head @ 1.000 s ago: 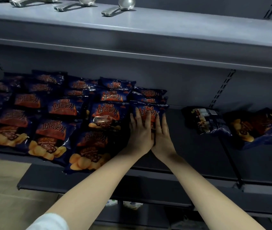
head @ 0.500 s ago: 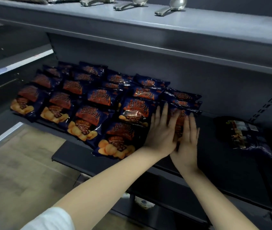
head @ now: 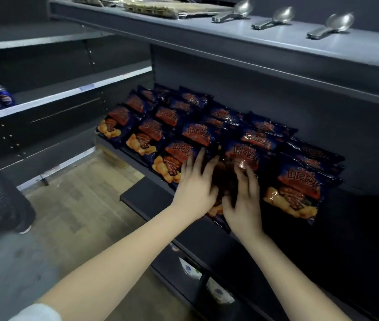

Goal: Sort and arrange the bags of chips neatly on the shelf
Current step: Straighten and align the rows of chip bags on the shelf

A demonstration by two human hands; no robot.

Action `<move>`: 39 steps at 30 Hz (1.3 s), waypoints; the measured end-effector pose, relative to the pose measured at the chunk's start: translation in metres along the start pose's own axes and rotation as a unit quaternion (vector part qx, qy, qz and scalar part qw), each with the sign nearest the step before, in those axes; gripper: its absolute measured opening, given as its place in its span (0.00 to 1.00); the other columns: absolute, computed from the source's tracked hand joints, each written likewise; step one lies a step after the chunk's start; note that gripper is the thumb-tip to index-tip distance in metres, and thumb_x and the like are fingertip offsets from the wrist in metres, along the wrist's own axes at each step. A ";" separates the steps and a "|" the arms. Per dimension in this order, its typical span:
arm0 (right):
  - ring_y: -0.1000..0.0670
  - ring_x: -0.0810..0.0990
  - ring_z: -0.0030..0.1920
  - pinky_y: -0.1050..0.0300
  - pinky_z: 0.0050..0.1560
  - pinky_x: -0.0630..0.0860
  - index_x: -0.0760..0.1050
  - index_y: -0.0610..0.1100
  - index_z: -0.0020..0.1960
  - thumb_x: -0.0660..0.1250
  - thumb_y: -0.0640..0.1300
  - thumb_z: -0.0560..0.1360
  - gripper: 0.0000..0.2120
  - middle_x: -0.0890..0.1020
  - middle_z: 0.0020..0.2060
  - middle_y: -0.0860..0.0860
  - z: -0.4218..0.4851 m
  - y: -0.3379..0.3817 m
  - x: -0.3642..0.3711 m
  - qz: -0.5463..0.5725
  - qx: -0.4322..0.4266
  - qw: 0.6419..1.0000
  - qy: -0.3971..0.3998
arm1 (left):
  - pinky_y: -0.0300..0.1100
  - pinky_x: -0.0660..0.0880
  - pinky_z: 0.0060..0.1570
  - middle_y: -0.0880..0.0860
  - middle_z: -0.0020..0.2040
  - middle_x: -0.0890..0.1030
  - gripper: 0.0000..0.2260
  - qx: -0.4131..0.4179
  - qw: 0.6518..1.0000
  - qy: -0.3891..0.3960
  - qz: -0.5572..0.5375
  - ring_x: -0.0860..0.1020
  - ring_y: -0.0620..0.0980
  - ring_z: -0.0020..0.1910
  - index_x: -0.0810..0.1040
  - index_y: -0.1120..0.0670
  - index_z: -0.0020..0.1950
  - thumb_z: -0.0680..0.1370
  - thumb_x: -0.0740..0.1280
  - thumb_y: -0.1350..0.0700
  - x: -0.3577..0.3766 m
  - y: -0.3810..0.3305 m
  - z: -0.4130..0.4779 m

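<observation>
Two hands meet on one front-row bag of chips (head: pixel 241 156) in the head view. The left hand (head: pixel 195 188) lies with fingers spread and straight along its left edge. The right hand (head: pixel 245 205) bends its fingers over the right half, and blur hides whether they pinch or only press. The bag's long axis runs from the front of the shelf (head: pixel 345 218) toward the back wall, directly under both palms.

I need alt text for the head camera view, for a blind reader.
Two bare hands, the left hand and the right hand, rest on the front row of dark blue chip bags with orange-red labels, laid overlapping on a dark grey metal shelf. Three silver metal spoons lie on the shelf above.
</observation>
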State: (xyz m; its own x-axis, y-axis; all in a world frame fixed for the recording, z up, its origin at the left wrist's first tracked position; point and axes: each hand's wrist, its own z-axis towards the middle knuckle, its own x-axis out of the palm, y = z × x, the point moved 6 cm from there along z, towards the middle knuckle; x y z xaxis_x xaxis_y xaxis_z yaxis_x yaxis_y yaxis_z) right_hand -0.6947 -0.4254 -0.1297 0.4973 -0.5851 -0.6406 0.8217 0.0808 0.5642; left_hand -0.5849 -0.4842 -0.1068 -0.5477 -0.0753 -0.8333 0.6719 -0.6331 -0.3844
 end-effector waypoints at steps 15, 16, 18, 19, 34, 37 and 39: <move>0.42 0.45 0.75 0.42 0.71 0.54 0.55 0.43 0.75 0.58 0.60 0.73 0.36 0.55 0.75 0.43 -0.020 -0.013 0.038 -0.097 0.009 0.994 0.058 | 0.52 0.41 0.72 0.56 0.75 0.39 0.32 -0.110 0.991 0.058 0.039 0.41 0.58 0.75 0.37 0.51 0.75 0.76 0.40 0.38 0.043 0.069 -0.039; 0.42 0.46 0.75 0.43 0.71 0.54 0.56 0.42 0.75 0.59 0.59 0.73 0.36 0.56 0.74 0.43 -0.020 -0.011 0.038 -0.096 0.003 0.994 0.050 | 0.52 0.40 0.72 0.56 0.75 0.39 0.31 -0.107 0.992 0.056 0.045 0.41 0.59 0.75 0.36 0.51 0.74 0.77 0.40 0.38 0.044 0.070 -0.039; 0.41 0.48 0.75 0.44 0.70 0.53 0.57 0.42 0.74 0.62 0.57 0.74 0.34 0.57 0.73 0.42 -0.020 -0.007 0.035 -0.103 -0.018 0.994 0.030 | 0.52 0.39 0.72 0.57 0.75 0.40 0.30 -0.097 0.992 0.057 0.059 0.42 0.60 0.75 0.36 0.50 0.74 0.77 0.40 0.38 0.047 0.070 -0.038; 0.40 0.49 0.75 0.43 0.70 0.54 0.58 0.42 0.74 0.63 0.56 0.74 0.34 0.58 0.73 0.42 -0.020 -0.005 0.033 -0.110 -0.030 0.993 0.021 | 0.52 0.39 0.72 0.57 0.75 0.40 0.29 -0.092 0.992 0.061 0.064 0.42 0.60 0.75 0.37 0.49 0.74 0.77 0.40 0.38 0.048 0.070 -0.035; 0.44 0.42 0.76 0.37 0.71 0.48 0.42 0.51 0.77 0.46 0.66 0.76 0.35 0.44 0.77 0.47 0.007 -0.038 0.033 -0.285 0.062 0.955 0.053 | 0.61 0.36 0.70 0.57 0.69 0.24 0.29 -0.037 0.975 0.145 0.167 0.33 0.67 0.72 0.27 0.40 0.69 0.75 0.39 0.33 0.061 0.065 0.021; 0.45 0.40 0.76 0.37 0.71 0.45 0.39 0.53 0.76 0.45 0.67 0.76 0.35 0.42 0.76 0.49 0.005 -0.042 0.035 -0.298 0.084 0.949 0.063 | 0.62 0.38 0.70 0.58 0.71 0.26 0.29 -0.033 0.975 0.144 0.165 0.34 0.67 0.72 0.28 0.39 0.69 0.76 0.42 0.33 0.063 0.067 0.023; 0.46 0.39 0.75 0.38 0.71 0.44 0.38 0.53 0.76 0.43 0.67 0.76 0.34 0.40 0.76 0.50 0.005 -0.044 0.036 -0.303 0.094 0.946 0.069 | 0.62 0.38 0.70 0.59 0.71 0.26 0.29 -0.027 0.977 0.141 0.160 0.33 0.68 0.72 0.28 0.39 0.69 0.75 0.41 0.33 0.064 0.067 0.024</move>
State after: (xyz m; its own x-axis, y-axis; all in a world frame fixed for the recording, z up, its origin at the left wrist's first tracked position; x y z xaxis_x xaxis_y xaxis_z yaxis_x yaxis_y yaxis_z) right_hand -0.7140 -0.4542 -0.1749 -0.0068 -0.3670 -0.9302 0.9101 -0.3877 0.1463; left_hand -0.5866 -0.5501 -0.1763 -0.1513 -0.0417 -0.9876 0.8160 -0.5692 -0.1010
